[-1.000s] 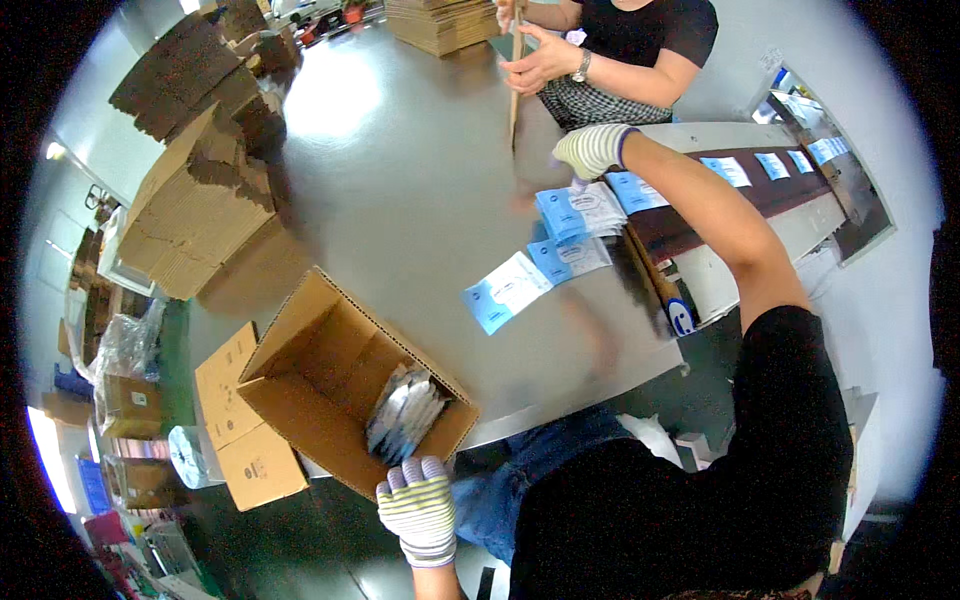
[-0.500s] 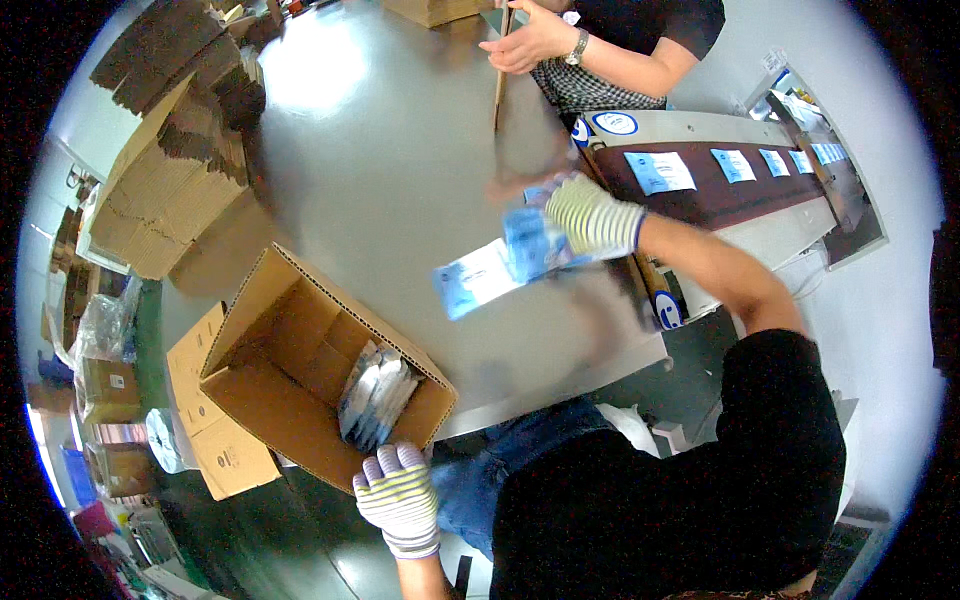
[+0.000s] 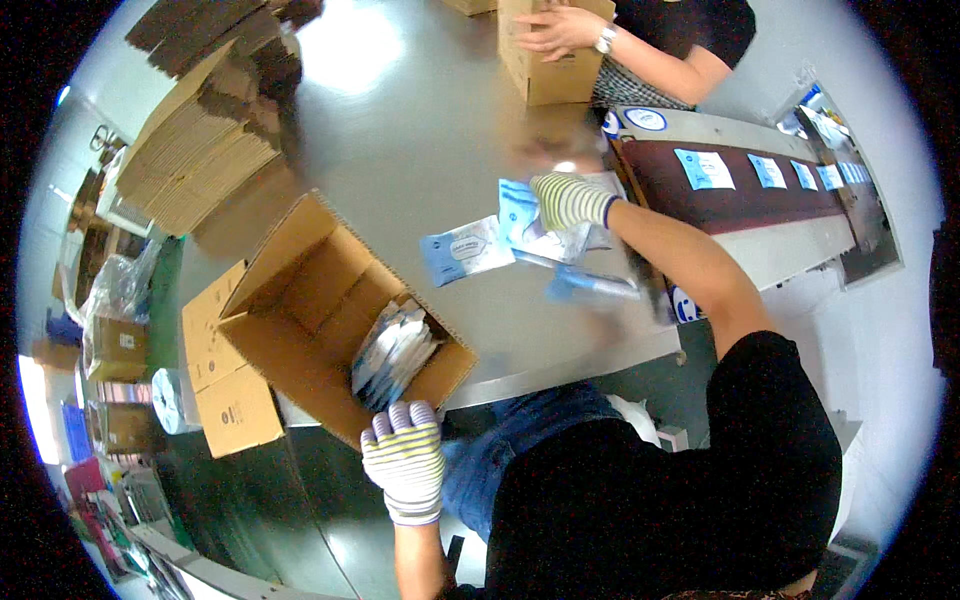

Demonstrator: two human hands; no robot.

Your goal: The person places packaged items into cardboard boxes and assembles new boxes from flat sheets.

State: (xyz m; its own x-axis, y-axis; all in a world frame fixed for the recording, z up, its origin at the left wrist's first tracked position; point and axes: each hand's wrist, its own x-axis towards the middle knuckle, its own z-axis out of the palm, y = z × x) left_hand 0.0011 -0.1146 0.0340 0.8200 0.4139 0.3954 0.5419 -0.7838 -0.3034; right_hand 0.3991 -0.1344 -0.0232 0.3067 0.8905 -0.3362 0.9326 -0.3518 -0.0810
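Observation:
My left hand (image 3: 403, 462), in a striped glove, has its fingers over the near edge of an open cardboard box (image 3: 295, 355); the thumb is hidden. The box lies tilted, with a stack of blue-and-white soft packets (image 3: 392, 355) inside by its right wall. My right hand (image 3: 575, 202), gloved alike, is closed on the upper edge of a packet (image 3: 520, 212) above the table, its fingertips partly hidden. Another packet (image 3: 468, 250) lies flat just left of it. Below the hand, a further packet (image 3: 592, 284) is blurred near the table edge.
A conveyor (image 3: 740, 200) at the right carries several packets in a row. Across the table, a co-worker's hands (image 3: 560, 32) hold a cardboard box (image 3: 560, 78). Folded cartons (image 3: 200, 150) stand at the left; a flattened carton (image 3: 232, 405) lies beside my box.
My right hand has moved slightly left and up with packets, which now lie more spread out. The co-worker's flat cardboard is now an opened box. My left hand stays on its box.

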